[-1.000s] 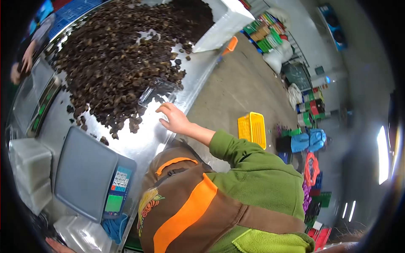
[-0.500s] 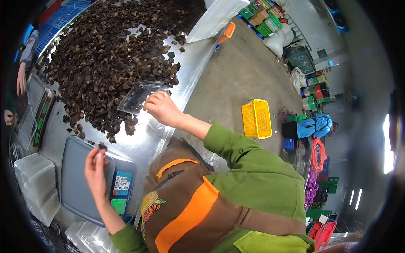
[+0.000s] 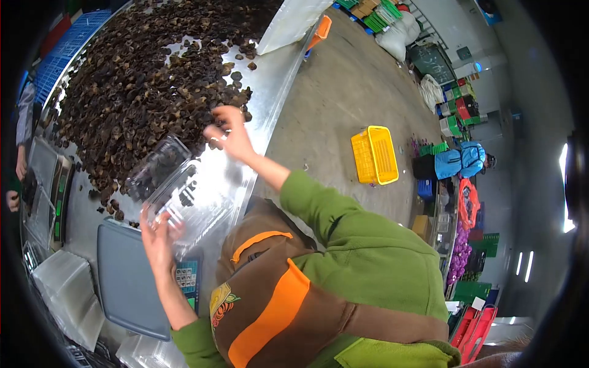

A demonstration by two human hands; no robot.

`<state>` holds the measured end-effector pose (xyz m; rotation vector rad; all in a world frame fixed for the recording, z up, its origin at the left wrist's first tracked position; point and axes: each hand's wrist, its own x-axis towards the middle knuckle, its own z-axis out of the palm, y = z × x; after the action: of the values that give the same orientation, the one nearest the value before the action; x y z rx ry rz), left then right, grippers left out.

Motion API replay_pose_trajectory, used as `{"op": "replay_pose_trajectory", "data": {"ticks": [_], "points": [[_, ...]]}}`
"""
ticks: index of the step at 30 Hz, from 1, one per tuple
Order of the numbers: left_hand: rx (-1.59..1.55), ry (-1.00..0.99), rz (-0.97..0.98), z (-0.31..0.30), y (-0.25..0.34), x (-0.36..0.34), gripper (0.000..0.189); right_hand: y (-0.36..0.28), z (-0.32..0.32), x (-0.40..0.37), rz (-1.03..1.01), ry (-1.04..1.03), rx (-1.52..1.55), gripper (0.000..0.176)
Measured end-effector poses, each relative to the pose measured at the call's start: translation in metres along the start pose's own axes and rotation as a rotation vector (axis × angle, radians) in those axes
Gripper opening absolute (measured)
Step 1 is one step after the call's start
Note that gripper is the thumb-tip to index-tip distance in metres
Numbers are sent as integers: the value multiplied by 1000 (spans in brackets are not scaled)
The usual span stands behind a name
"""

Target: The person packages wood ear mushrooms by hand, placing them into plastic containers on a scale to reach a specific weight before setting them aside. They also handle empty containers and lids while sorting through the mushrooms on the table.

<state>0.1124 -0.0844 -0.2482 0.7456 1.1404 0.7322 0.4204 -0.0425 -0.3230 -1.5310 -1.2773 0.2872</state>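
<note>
A large heap of dark brown dried pieces, like mushrooms, (image 3: 147, 86) covers the metal table (image 3: 270, 92). My left hand (image 3: 158, 239) is at the near edge of an open clear plastic container (image 3: 205, 205), fingers bent against it. The container's other half (image 3: 159, 165) lies over the heap's edge, with dark pieces showing in or under it. My right hand (image 3: 230, 132), blurred, is over the heap's right edge with fingers apart; nothing shows in it. Below my left hand is a grey scale (image 3: 129, 282) with a keypad.
Stacked clear containers (image 3: 67, 288) are at the left, near a second scale (image 3: 60, 196). A co-worker's hands (image 3: 21, 165) show at the far left. A white board (image 3: 294, 24) stands at the table's top edge. A yellow crate (image 3: 374, 155) is on the floor; a person in blue (image 3: 460, 161) is beyond.
The clear container has come down and left, now opened out beside my left hand. My right hand has let go of it and moved up over the heap. The dark piece in my left fingers no longer shows.
</note>
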Motion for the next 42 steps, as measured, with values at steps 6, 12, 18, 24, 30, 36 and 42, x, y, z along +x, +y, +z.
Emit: {"op": "replay_pose_trajectory", "data": {"ticks": [6, 12, 18, 24, 30, 36, 42], "points": [[136, 175, 265, -22, 38, -53, 58, 133, -13, 40, 885, 229, -338, 87], [218, 586, 368, -89, 11, -81, 55, 91, 74, 65, 671, -87, 93, 103], [143, 852, 294, -135, -31, -111, 53, 9, 140, 43, 189, -398, -535, 128], [147, 897, 162, -181, -95, -108, 49, 8, 156, 68, 264, -567, -787, 78], [189, 851, 215, -183, -99, -100, 46, 15, 143, 43, 153, -543, -623, 57], [311, 862, 291, -176, -87, -104, 62, -13, 117, 28, 14, -425, -418, 49], [886, 1134, 590, -149, -51, -125, 97, -116, 113, 4, -259, -366, -170, 43]]}}
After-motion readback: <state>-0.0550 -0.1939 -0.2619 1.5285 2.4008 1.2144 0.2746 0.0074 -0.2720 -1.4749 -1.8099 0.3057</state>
